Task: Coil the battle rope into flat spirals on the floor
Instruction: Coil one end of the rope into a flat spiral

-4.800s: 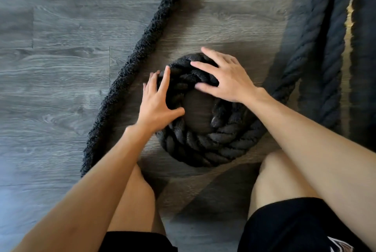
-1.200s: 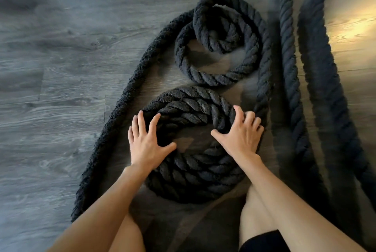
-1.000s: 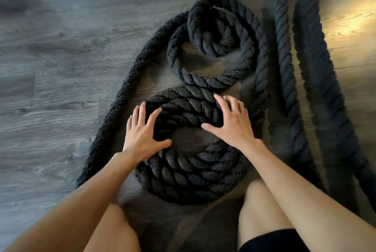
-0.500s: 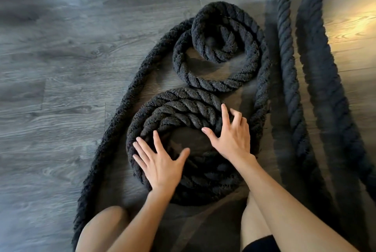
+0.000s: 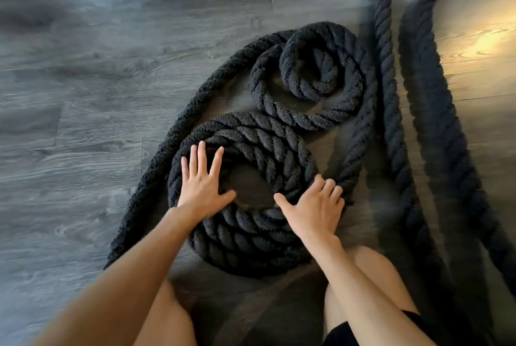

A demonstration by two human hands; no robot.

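Two spirals of the battle rope (image 5: 195,100) are laid so far, both on the floor (image 5: 83,94). The near spiral (image 5: 245,242), just ahead of the person's knees, has about three turns packed side by side around an open centre showing bare board. It lies flat but is not closed up. The far spiral (image 5: 312,77) is smaller and looser, with gaps between turns and a bunched core.

Judgement: roughly midway. Long loose runs (image 5: 391,94) lie uncoiled toward the floor's right edge, and another run curves round the left of both spirals.

The rope is thick, black and twisted-strand, and fuzzy on the outer run. The left hand (image 5: 202,192) lies spread flat on the near spiral's left turns. The right hand (image 5: 312,211) presses on its right turns, fingers close together and thumb out. Flooring is grey wood-grain plank.
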